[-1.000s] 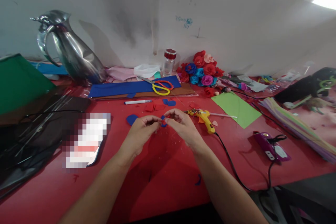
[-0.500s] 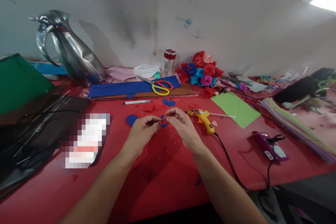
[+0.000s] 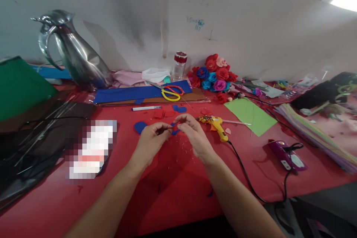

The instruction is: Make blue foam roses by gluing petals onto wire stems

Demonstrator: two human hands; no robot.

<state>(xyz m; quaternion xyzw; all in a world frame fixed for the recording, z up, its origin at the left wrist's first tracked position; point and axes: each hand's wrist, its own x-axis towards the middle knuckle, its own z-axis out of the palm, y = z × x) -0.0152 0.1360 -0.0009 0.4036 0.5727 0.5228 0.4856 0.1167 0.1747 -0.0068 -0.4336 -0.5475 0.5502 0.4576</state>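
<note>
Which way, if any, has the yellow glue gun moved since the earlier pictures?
No: the yellow glue gun lies in the same place beside the light green sheet.

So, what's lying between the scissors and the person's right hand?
Nearest the scissors lies a brown sheet; then, toward the right hand, small blue pieces on the red tabletop, as the head view shows.

Red table [image 3: 178, 193]. Left: phone [image 3: 90, 152] (screen pixelated). Middle, going far: white marker [image 3: 146, 108], red scraps [image 3: 169, 113], blue pieces [image 3: 182, 109]. Right: yellow glue gun [image 3: 220, 130], light green sheet [image 3: 251, 117], purple socket box [image 3: 277, 149]. Far right of middle: flower bunch [image 3: 221, 74].
</note>
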